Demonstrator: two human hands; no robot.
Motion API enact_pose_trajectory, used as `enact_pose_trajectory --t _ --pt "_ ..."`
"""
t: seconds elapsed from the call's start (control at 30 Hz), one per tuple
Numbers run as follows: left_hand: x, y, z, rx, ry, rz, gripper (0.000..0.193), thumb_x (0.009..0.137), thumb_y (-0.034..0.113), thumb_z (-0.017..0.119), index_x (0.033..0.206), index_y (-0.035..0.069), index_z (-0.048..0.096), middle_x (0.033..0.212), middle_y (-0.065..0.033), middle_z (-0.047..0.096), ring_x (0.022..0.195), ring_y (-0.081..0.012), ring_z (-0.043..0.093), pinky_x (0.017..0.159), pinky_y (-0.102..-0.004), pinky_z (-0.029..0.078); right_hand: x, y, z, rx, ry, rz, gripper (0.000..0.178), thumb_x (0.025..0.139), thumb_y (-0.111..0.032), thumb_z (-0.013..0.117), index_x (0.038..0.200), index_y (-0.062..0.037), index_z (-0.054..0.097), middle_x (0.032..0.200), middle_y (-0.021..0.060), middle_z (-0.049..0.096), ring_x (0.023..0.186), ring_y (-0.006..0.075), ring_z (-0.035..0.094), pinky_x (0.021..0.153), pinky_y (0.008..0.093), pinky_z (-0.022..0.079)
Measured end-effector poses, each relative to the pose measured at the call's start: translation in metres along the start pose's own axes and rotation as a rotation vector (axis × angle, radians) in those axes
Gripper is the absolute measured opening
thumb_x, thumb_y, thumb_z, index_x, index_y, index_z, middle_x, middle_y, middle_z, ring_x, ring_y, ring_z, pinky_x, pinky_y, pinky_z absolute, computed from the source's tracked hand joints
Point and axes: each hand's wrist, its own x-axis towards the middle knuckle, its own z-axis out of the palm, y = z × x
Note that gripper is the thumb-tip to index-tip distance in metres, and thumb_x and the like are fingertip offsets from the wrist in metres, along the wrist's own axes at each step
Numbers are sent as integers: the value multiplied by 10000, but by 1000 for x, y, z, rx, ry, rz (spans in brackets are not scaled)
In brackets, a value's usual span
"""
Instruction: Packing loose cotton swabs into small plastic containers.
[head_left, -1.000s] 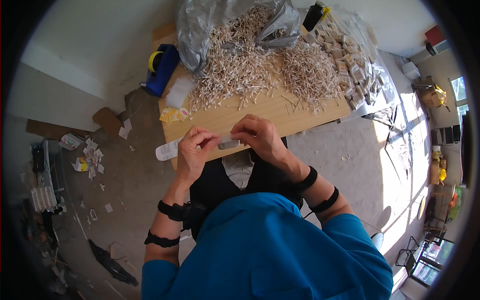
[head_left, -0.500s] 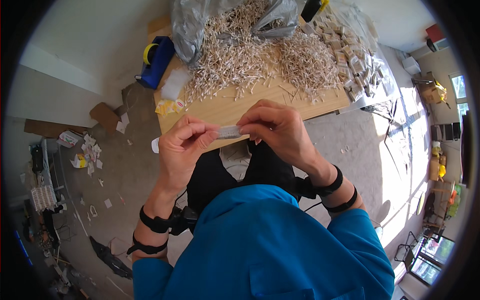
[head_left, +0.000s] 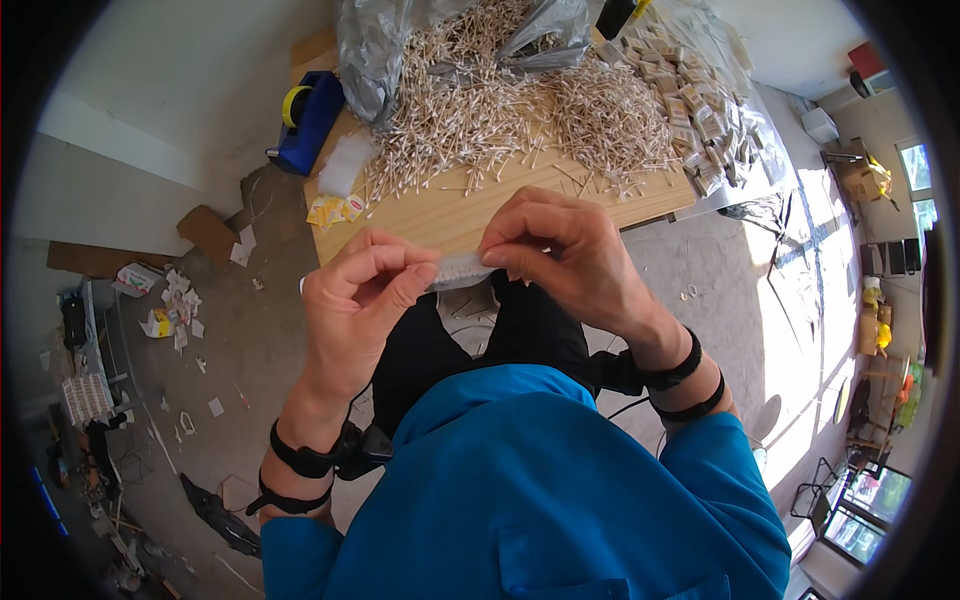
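Between my two hands a small translucent, whitish plastic bag [head_left: 461, 271] is stretched out, just off the near edge of the wooden table [head_left: 430, 232]. My left hand [head_left: 362, 300] pinches its left end between thumb and fingers. At the other end, the thumb and fingertips of my right hand [head_left: 560, 255] close on it. Whether anything lies inside the bag I cannot make out. Beyond my hands, loose cotton swabs [head_left: 450, 135] are heaped on the tabletop, with a second heap of swabs [head_left: 615, 120] to the right.
A blue tape dispenser [head_left: 310, 125] stands at the table's left edge, near a whitish plastic stack [head_left: 346, 166] and yellow printed packets [head_left: 335, 209]. Grey plastic bagging [head_left: 372, 65] lies behind. Many small filled packs [head_left: 700, 110] are piled at right. Scraps [head_left: 180, 300] litter the floor.
My right hand has shifted slightly up and right, my left slightly left. More of the bag shows between them, tilted up toward the right. Both hands keep their grip.
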Motion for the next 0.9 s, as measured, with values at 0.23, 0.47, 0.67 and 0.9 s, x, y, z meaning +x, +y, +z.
enact_pose_trajectory --t 0.23,0.47,0.67,0.9 --pt "-3 9 6 103 -18 75 142 873 -38 686 1013 -47 707 934 -21 578 829 -63 560 722 -187 469 -1 -14 4 -189 51 -206 94 807 -18 736 899 -31 718 823 65 614 696 162 585 593 286 458" --pt "-3 10 8 93 0 91 151 860 -57 691 1010 -52 706 941 -30 578 831 -70 570 730 -198 474 -5 -16 2 -153 54 -178 98 801 -13 738 895 -37 729 820 52 619 697 145 583 582 276 450" --pt "-3 10 6 52 -21 66 127 853 -47 705 980 -51 710 922 -30 589 820 -73 571 716 -200 471 -8 -14 0 -102 58 -161 113 800 -21 743 911 -42 743 825 50 631 686 133 578 574 273 444" --pt "-2 12 9 55 -39 67 111 852 -25 718 961 -47 712 918 -29 591 801 -68 567 693 -191 464 -10 -19 -2 -97 35 -139 106 805 -33 746 910 -42 744 804 44 631 667 124 574 562 269 443"
